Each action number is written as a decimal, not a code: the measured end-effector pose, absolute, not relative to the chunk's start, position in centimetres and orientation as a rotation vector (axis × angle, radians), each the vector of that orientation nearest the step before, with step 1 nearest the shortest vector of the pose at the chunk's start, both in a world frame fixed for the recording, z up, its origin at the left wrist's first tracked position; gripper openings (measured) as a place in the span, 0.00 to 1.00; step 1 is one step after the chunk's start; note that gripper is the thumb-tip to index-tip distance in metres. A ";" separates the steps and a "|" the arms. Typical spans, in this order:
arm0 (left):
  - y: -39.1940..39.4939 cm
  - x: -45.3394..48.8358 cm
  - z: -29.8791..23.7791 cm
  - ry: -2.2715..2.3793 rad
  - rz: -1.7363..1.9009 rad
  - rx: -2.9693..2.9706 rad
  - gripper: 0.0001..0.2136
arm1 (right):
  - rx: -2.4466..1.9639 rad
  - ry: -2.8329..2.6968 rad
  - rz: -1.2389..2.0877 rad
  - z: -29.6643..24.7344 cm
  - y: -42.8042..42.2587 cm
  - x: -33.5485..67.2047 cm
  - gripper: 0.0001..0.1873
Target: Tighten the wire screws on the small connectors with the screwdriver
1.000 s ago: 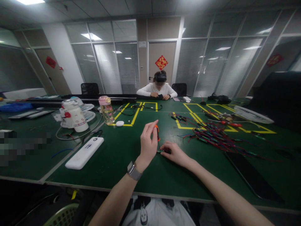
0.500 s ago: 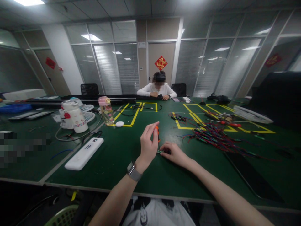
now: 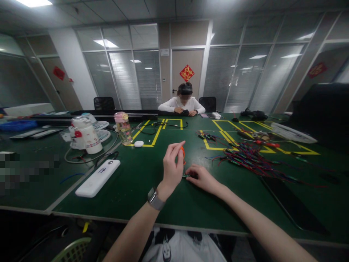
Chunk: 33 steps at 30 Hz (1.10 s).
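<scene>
Near table edge [image 3: 109, 216], left hand [image 3: 171, 169] gripping screwdriver [image 3: 182, 150]

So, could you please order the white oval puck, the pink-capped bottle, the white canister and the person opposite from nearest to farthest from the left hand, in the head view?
From the left hand, holding the orange screwdriver:
1. White oval puck, left and beyond.
2. Pink-capped bottle, farther left.
3. White canister, far left.
4. Person opposite, at the far side.
</scene>
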<state>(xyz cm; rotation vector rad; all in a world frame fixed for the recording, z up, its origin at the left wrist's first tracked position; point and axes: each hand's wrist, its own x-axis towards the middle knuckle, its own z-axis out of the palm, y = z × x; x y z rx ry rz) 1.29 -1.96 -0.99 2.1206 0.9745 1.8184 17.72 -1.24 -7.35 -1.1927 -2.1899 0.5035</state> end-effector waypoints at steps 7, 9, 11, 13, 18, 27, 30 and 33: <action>-1.8 1.4 -1.0 0.981 1.829 2.136 0.10 | -1.191 -2.193 0.493 -7.3 -1.3 17.6 0.05; -1.8 1.4 -1.1 0.993 1.851 2.139 0.08 | -1.197 -2.195 0.490 -7.3 -1.3 17.6 0.04; -1.8 1.4 -1.1 0.998 1.871 2.137 0.08 | -1.199 -2.197 0.485 -7.3 -1.3 17.6 0.04; -1.8 1.4 -1.1 1.000 1.886 2.139 0.08 | -1.200 -2.200 0.481 -7.2 -1.3 17.6 0.04; -2.0 1.4 -1.1 1.005 1.890 2.146 0.11 | -1.198 -2.201 0.491 -7.1 -1.3 17.6 0.04; -1.7 1.4 -1.0 0.981 1.844 2.139 0.14 | -1.180 -2.198 0.490 -7.3 -1.3 17.7 0.05; -1.7 1.4 -1.0 1.010 1.874 2.132 0.10 | -1.199 -2.197 0.497 -7.1 -1.4 17.6 0.04; -1.8 1.4 -1.1 1.002 1.878 2.123 0.09 | -1.209 -2.198 0.501 -7.0 -1.5 17.6 0.04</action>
